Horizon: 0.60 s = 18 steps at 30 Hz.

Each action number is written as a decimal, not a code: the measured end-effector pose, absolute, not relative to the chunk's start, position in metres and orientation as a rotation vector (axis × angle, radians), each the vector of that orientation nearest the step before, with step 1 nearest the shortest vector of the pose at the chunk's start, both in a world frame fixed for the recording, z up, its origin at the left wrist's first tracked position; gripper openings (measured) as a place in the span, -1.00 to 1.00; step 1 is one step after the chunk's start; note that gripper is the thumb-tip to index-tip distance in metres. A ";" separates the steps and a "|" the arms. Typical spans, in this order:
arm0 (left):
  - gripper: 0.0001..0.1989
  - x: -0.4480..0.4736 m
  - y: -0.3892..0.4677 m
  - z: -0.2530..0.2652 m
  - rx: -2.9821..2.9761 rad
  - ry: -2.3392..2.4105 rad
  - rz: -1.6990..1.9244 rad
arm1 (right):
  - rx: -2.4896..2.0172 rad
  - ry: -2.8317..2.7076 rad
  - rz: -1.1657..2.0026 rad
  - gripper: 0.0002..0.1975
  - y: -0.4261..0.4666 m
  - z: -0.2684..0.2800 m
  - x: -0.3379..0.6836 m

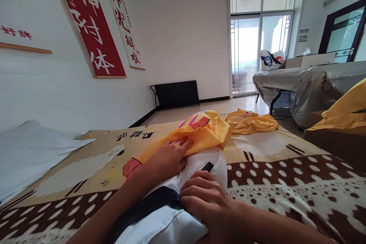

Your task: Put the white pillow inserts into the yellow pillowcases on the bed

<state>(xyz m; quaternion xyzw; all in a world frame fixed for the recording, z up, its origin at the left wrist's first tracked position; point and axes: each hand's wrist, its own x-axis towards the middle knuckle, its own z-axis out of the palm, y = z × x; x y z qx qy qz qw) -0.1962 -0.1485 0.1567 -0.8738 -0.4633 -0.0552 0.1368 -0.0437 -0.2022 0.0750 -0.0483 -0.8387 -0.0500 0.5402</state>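
A white pillow [220, 169] with a small black label and a dark navy band lies in front of me on a patterned blanket [257, 145]. Yellow cloth [211, 133] printed with watermelon slices covers its far end. My left hand [168, 158] rests at the cloth's edge, its fingers bent over the yellow fabric beside the white surface. Closer to me, my right hand [204, 194] has its curled fingers on the pillow, near the navy band; its thumb is hidden. Pale blue-white fabric [162, 227] bulges between my forearms.
More yellow cloth [251, 122] lies crumpled at the bed's far edge. White fabric [34, 148] spreads at left. At right, yellow cloth [345, 110] hangs over a brown box [334, 145]. Behind stand a plastic-covered table [309, 80] and a black folded panel [177, 93].
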 end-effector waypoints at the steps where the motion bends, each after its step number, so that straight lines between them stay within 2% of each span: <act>1: -0.50 -0.198 -0.147 0.156 -2.497 -1.397 -0.134 | -0.106 -1.987 -0.130 -0.57 -0.203 0.074 -0.044; 6: -0.57 -0.202 -0.137 0.149 -2.260 -1.628 -0.114 | -0.073 -1.911 -0.185 -0.55 -0.203 0.076 -0.043; 8: -0.54 -0.203 -0.137 0.147 -2.182 -1.571 -0.184 | -0.050 -1.897 -0.205 -0.54 -0.202 0.077 -0.043; 10: -0.58 -0.203 -0.139 0.146 -2.117 -1.266 -0.258 | -0.048 -1.899 -0.233 -0.56 -0.202 0.077 -0.043; 14: -0.81 -0.203 -0.149 0.149 -1.895 -0.568 -0.263 | -0.163 -1.853 -0.378 -0.59 -0.201 0.071 -0.050; 18: -0.87 -0.205 -0.158 0.153 -1.796 -0.392 -0.350 | -0.309 -1.869 -0.470 -0.54 -0.200 0.067 -0.061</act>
